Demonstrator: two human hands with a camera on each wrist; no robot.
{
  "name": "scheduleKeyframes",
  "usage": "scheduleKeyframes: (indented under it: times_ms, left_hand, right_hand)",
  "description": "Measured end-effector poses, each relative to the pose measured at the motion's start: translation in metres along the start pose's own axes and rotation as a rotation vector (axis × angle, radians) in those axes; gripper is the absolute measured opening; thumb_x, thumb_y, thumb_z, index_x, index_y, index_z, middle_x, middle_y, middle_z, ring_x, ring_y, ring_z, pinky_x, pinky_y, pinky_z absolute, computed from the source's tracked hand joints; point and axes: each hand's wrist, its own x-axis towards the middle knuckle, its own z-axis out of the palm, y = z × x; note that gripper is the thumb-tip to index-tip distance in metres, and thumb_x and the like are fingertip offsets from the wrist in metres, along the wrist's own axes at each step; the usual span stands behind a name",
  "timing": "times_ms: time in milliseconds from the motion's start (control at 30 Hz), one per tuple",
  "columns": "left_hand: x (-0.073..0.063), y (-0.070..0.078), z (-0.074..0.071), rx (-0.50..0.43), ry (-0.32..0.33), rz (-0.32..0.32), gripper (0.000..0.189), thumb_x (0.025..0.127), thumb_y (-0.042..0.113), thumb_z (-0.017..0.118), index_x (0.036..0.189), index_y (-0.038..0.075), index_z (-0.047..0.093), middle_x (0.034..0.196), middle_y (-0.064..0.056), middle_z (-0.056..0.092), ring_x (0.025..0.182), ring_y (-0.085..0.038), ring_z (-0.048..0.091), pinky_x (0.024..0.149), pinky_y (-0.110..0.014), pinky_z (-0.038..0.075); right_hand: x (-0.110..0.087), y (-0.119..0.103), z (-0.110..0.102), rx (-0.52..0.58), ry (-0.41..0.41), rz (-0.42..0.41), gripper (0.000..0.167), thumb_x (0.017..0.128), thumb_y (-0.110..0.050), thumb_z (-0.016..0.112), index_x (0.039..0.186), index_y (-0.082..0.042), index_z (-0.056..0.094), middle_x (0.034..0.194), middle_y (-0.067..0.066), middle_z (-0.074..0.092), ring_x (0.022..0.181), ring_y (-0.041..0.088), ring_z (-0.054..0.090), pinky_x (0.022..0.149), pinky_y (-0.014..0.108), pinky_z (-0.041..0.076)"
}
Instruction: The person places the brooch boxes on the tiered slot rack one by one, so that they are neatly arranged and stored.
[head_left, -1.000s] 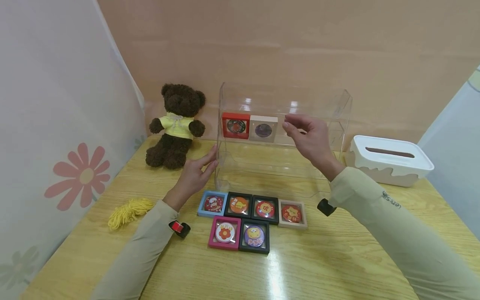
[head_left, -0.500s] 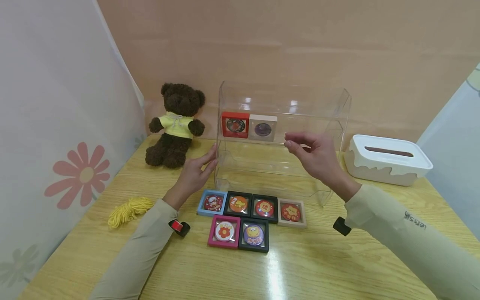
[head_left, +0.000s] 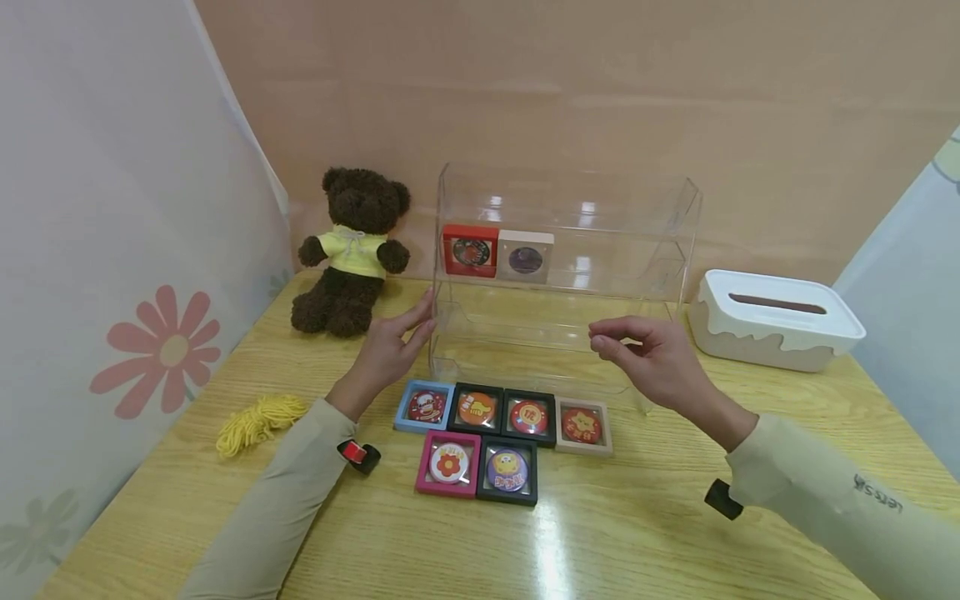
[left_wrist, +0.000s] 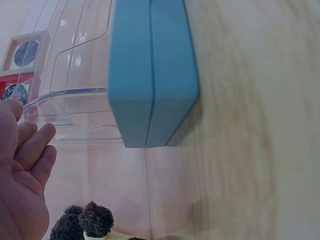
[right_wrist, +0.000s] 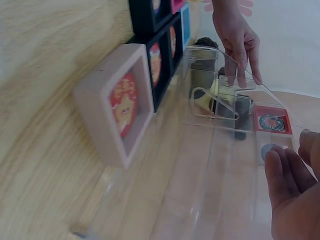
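A clear acrylic display rack [head_left: 517, 333] stands on the table. On its upper tier a red frame [head_left: 471, 250] and an off-white frame [head_left: 526, 257] sit side by side, each holding a round badge. My left hand [head_left: 384, 357] touches the rack's left side with its fingers out fairly straight. Before the rack's lower tier hovers my right hand [head_left: 658, 360], empty, thumb and fingers loosely bent. Flat on the table in front lie a light blue frame [head_left: 425, 407], several black frames [head_left: 477, 409], a beige frame [head_left: 583, 426] and a pink frame [head_left: 449, 465], all with badges inside.
A brown teddy bear [head_left: 354, 250] in a yellow top sits left of the rack. Yellow yarn [head_left: 259, 423] lies at the table's left. Right of the rack is a white tissue box [head_left: 776, 321]. A curtain hangs behind.
My right hand has come down from the upper tier and moved a little to the right, toward me. My left hand stays at the rack's side; the frames have not moved.
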Motion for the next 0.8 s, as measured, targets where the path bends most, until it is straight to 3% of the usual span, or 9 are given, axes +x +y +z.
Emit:
scheduleKeyframes:
  times_ms: [200, 433, 667, 800]
  left_hand:
    - [0.000, 0.000, 0.000, -0.010, 0.004, 0.004, 0.048, 0.093, 0.004, 0.061, 0.138, 0.000, 0.046, 0.113, -0.018, 0.062, 0.043, -0.017, 0.053, 0.060, -0.044, 0.053]
    - [0.000, -0.001, 0.002, -0.013, -0.001, 0.001, 0.048, 0.093, 0.004, 0.060, 0.139, 0.000, 0.046, 0.112, -0.019, 0.062, 0.047, -0.021, 0.057, 0.061, -0.048, 0.052]
    - [0.000, -0.001, 0.002, -0.021, 0.012, 0.015, 0.049, 0.092, 0.003, 0.062, 0.138, 0.000, 0.046, 0.112, -0.019, 0.062, 0.056, -0.026, 0.064, 0.065, -0.047, 0.053]
    - [0.000, -0.001, 0.002, -0.019, 0.016, 0.026, 0.050, 0.091, 0.001, 0.062, 0.138, 0.000, 0.046, 0.112, -0.019, 0.062, 0.061, -0.029, 0.066, 0.067, -0.045, 0.053]
  right_hand:
    - [-0.017, 0.009, -0.004, 0.003, -0.038, -0.008, 0.013, 0.086, 0.006, 0.066, 0.097, 0.001, 0.072, 0.092, 0.009, 0.070, 0.078, 0.008, 0.066, 0.068, 0.021, 0.052]
    - [-0.043, 0.019, -0.004, -0.021, -0.111, 0.015, 0.014, 0.085, 0.005, 0.067, 0.094, -0.005, 0.073, 0.089, 0.002, 0.070, 0.071, 0.014, 0.066, 0.059, 0.024, 0.053]
    - [-0.064, 0.033, 0.001, -0.126, -0.132, -0.008, 0.018, 0.082, 0.002, 0.072, 0.100, -0.003, 0.071, 0.097, 0.008, 0.069, 0.084, 0.009, 0.064, 0.063, 0.028, 0.054]
    - [-0.070, 0.038, 0.004, -0.126, -0.138, -0.005, 0.020, 0.082, 0.002, 0.072, 0.102, -0.002, 0.071, 0.099, 0.009, 0.069, 0.085, 0.012, 0.065, 0.064, 0.029, 0.054]
